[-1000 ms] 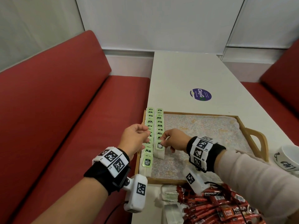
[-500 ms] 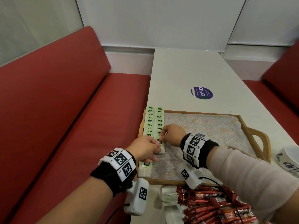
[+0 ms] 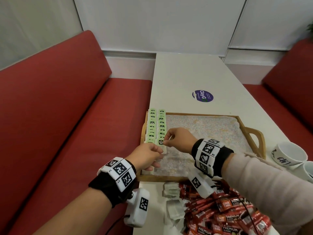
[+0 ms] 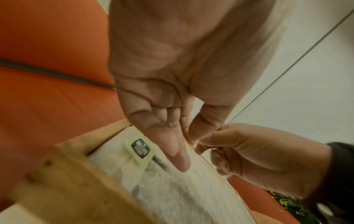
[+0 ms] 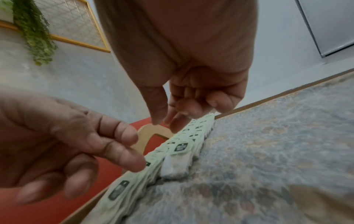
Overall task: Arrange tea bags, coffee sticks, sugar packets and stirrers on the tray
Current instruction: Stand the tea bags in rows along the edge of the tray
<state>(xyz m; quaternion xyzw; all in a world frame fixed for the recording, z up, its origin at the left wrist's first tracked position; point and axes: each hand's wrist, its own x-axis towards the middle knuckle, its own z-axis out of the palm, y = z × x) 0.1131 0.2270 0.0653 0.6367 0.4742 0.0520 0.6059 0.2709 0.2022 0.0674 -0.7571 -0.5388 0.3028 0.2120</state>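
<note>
Green-tagged tea bags [image 3: 156, 127] are lying in two overlapping rows along the wooden tray's [image 3: 252, 131] nine o'clock edge. The right hand [image 3: 177, 139] is pinching the nearest tag of the inner row while the left hand [image 3: 145, 156], at seven o'clock, is reaching over the outer row with fingers [image 5: 122, 145] loosely extended, gripping nothing. A careless nudge is likely to be fanning the shingled bags out of line, and the red coffee sticks [image 3: 220, 216] are waiting on the tabletop at six o'clock.

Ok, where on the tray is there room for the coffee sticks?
The tray liner is bare from the right tea bag row across to the right handle. The left edge is crowded with tea bags and both hands, left hand, right hand.
</note>
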